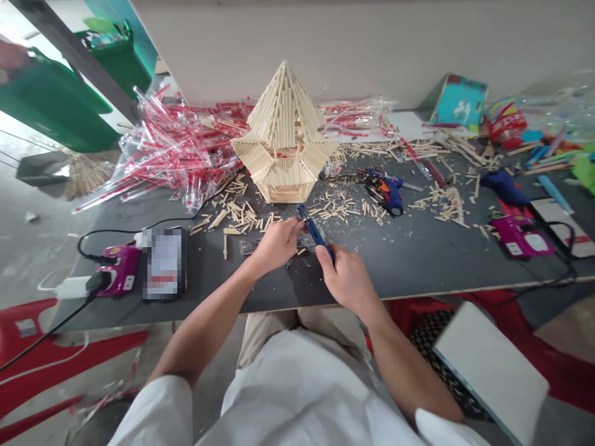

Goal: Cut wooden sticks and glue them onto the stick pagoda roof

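My right hand (346, 275) is closed around a slim dark blue hand tool (316, 232), which looks like pliers and points away from me. Close to the tool's head, my left hand (277, 244) has its fingertips pinched together; whatever they hold is too small or hidden to name. Under both hands lies a clear ruler-like strip (248, 248) on the dark table (260, 288). Just beyond them stands a model pavilion (286, 133) made of thin wooden sticks, with a pointed roof and a flared lower tier. Short cut sticks (242, 207) are scattered around its base.
Red-and-clear plastic wrappers (186, 145) heap up at the back left. A phone (163, 263) and a purple power socket (118, 269) with cables lie at left. Blue glue gun (388, 189) is right of the model; another purple socket (523, 235) sits farther right.
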Demonstrator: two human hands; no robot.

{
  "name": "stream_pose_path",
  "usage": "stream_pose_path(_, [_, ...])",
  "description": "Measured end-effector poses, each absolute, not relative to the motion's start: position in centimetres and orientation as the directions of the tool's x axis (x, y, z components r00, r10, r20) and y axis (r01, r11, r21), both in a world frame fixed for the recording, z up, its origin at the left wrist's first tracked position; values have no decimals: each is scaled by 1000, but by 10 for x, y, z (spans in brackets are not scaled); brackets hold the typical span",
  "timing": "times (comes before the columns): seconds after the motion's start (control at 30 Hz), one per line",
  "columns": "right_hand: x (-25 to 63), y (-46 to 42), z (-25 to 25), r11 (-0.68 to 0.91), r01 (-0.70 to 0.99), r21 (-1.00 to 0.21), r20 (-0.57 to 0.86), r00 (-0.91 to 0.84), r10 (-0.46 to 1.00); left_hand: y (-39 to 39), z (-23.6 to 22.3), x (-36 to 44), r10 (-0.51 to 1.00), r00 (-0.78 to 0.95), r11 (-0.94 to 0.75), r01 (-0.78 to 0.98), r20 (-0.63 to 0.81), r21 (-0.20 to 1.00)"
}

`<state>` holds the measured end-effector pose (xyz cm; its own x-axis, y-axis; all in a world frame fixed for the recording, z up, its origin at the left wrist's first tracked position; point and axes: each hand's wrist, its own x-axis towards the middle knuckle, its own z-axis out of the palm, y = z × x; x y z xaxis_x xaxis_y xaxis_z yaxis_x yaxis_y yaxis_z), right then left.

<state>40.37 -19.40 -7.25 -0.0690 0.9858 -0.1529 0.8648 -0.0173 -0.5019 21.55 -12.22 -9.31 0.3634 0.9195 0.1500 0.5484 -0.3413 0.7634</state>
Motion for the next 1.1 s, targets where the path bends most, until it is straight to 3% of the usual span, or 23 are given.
stream_pose_path(0.23, [402, -197, -82, 1, 884, -468, -116, -63, 991, -125, -82, 217, 912, 381, -355, 554, 149, 753])
stream_pose_path(0.5, [429, -196, -81, -59, 936, -348, -45, 46, 998, -131, -75, 218, 928, 352, -291, 477, 122, 830])
stream_pose_path(0.73, [453, -194, -88, -67, 997, -26, 73, 69, 995, -128, -73, 214, 934, 344, -198, 284, 93, 938])
stream_pose_path(0.83, [452, -196, -95, -86, 995, 53, 131, 79, 988, -125, -71, 212, 937, 338, -168, 200, 93, 965])
stream_pose_path(0.93, [451, -198, -102, -116, 990, 74, 167, 103, 981, -121, -63, 208, 928, 363, -160, 186, 83, 969])
stream_pose_path(1.1, [458, -194, -113, -85, 995, 43, 219, 73, 973, -114, -38, 202, 918, 365, -280, 328, 152, 902])
